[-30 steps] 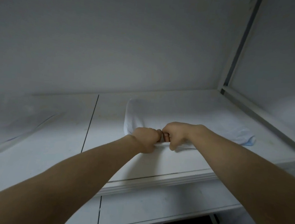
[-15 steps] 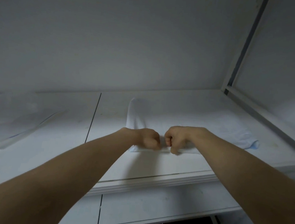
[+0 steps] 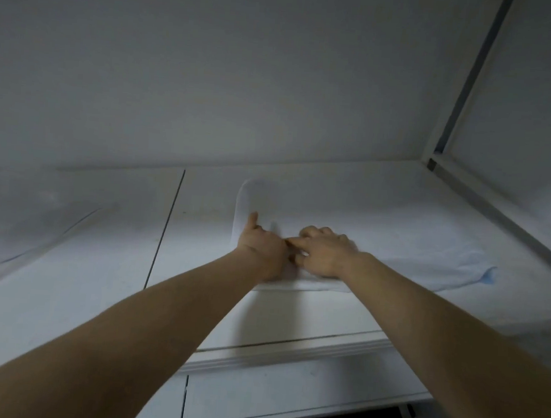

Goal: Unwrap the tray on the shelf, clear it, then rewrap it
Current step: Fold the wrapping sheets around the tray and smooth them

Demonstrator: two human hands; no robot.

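A flat tray [image 3: 380, 237] lies on the white shelf [image 3: 292, 315], covered all over by a pale white wrap, so its contents are hidden. The wrap's loose, bluish end [image 3: 488, 275] sticks out at the tray's right. Both my hands rest side by side on the tray's near left part. My left hand [image 3: 261, 245] has its thumb raised and its fingers curled around a fold of the wrap. My right hand [image 3: 323, 252] lies palm down on the wrap with its fingers spread, and its index finger touches my left hand.
A crumpled clear plastic sheet [image 3: 36, 216] lies on the shelf at the far left. A wall closes the back, and a metal upright [image 3: 469, 75] and side rail close the right. A lower shelf [image 3: 285, 401] juts out below the front edge.
Both hands were fists gripping the wrap at the tray's near edge. They have moved up onto the tray's top; my right hand has spread flat and my left thumb has lifted.
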